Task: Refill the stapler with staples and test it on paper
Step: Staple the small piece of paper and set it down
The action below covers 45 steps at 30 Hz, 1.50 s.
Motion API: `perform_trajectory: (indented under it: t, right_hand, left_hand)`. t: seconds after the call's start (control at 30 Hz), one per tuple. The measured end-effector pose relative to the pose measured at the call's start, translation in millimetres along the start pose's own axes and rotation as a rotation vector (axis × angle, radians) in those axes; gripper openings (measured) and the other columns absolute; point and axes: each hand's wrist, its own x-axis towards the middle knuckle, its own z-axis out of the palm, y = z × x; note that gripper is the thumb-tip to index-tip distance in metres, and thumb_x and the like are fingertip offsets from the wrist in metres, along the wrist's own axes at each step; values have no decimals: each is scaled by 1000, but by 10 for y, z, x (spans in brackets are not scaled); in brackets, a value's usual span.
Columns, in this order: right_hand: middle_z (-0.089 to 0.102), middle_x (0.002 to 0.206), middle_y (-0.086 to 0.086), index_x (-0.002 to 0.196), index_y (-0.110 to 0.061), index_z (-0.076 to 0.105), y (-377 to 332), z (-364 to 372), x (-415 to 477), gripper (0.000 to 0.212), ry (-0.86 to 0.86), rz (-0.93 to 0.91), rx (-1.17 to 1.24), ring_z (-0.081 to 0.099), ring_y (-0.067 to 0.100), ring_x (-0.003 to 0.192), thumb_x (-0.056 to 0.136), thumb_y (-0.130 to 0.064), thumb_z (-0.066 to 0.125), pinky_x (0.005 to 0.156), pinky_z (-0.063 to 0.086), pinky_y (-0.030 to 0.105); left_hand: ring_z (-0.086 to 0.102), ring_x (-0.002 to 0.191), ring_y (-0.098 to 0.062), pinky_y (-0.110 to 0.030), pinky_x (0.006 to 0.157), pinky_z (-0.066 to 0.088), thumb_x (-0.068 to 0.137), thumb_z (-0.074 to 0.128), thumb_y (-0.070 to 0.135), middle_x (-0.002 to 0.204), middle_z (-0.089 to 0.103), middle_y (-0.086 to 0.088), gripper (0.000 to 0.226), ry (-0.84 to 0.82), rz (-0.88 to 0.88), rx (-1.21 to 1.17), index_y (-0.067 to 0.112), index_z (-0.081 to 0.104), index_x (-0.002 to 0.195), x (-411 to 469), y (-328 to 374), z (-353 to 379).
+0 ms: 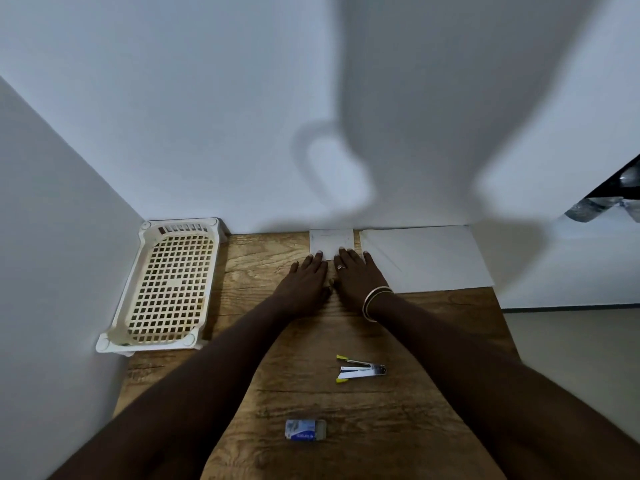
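A small stapler [362, 369] with yellow tips lies swung open on the wooden table [363, 427], nearer to me than both hands. A small blue and white staple box [304, 429] lies closer still, near the front. At the far edge a small white paper [331, 241] lies against the wall. My left hand [306, 284] and my right hand [358, 277] lie flat side by side, fingers straight, fingertips on the near edge of that paper. Neither hand holds anything.
A cream plastic lattice basket [169, 289] stands at the left edge by the wall. A larger white sheet [426, 259] lies at the far right of the table. White walls close the back and left. The floor shows past the table's right edge.
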Motion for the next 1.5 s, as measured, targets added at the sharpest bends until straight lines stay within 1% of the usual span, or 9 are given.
perform_trajectory:
  t: [0.5, 0.87, 0.93, 1.0, 1.1, 1.17, 1.23, 1.4, 1.5]
  right_hand:
    - [22, 167, 8, 155, -13, 31, -176, 289, -724, 56, 52, -20, 45, 22, 25, 153, 105, -39, 30, 123, 10, 52]
    - [23, 166, 9, 155, -14, 32, -395, 515, -1491, 63, -8, -45, 36, 23, 26, 153, 97, -34, 41, 123, 9, 54]
    - [26, 165, 9, 154, -14, 34, -415, 488, -1531, 61, 27, -48, 55, 26, 26, 152, 97, -34, 43, 123, 12, 53]
    - [42, 158, 10, 149, -12, 45, -435, 421, -1545, 54, 157, -27, 131, 39, 26, 145, 98, -30, 49, 120, 23, 48]
    - [70, 125, 10, 126, -9, 68, -418, 257, -1525, 32, 457, 295, 578, 64, 26, 118, 97, -21, 60, 102, 44, 32]
    - [74, 108, 9, 108, -12, 75, -332, 169, -1463, 20, 425, 621, 907, 68, 25, 105, 92, -21, 67, 89, 44, 23]
    - [76, 98, 7, 94, -15, 79, -257, 145, -1389, 14, 333, 832, 1123, 70, 26, 97, 85, -21, 71, 87, 49, 24]
    - [77, 83, 12, 80, -10, 78, -296, 163, -1246, 10, 219, 884, 1275, 74, 32, 86, 79, -19, 75, 88, 59, 47]
    - [76, 75, 15, 72, -8, 77, -287, 185, -1187, 12, 216, 902, 1275, 74, 34, 79, 79, -18, 74, 81, 61, 50]
  left_hand:
    - [8, 158, -25, -47, 126, 9, 106, 42, 39, 172, 2, -9, 68, 41, 45, -15, 11, 15, 162, -671, 193, 359]
    - [8, 158, -25, -42, 126, 2, 107, 40, 24, 171, 3, -10, 62, 52, 78, 16, 11, 15, 162, -1332, 472, 723]
    - [8, 158, -25, -41, 126, 2, 105, 43, 19, 171, 2, -10, 64, 57, 80, 14, 10, 14, 162, -1371, 502, 719]
    - [13, 157, -24, -38, 126, 7, 104, 47, 16, 171, 5, -9, 65, 104, 65, -85, 11, 17, 162, -1396, 511, 679]
    - [48, 140, -24, -29, 112, 35, 100, 56, 13, 157, 46, -10, 51, 390, -99, -411, 11, 47, 150, -1429, 536, 563]
    - [65, 118, -26, -26, 95, 44, 95, 63, 12, 130, 68, -10, 36, 542, -306, -609, 8, 64, 131, -1385, 546, 487]
    - [68, 108, -27, -27, 87, 45, 91, 68, 14, 117, 73, -11, 31, 519, -498, -782, 6, 69, 121, -1298, 532, 429]
    - [66, 111, -22, -39, 101, 52, 85, 76, 20, 122, 72, -9, 42, 352, -661, -1012, 9, 70, 125, -1095, 489, 378]
    - [67, 111, -21, -40, 103, 53, 83, 77, 20, 122, 73, -8, 42, 328, -683, -1034, 10, 72, 124, -1026, 496, 369]
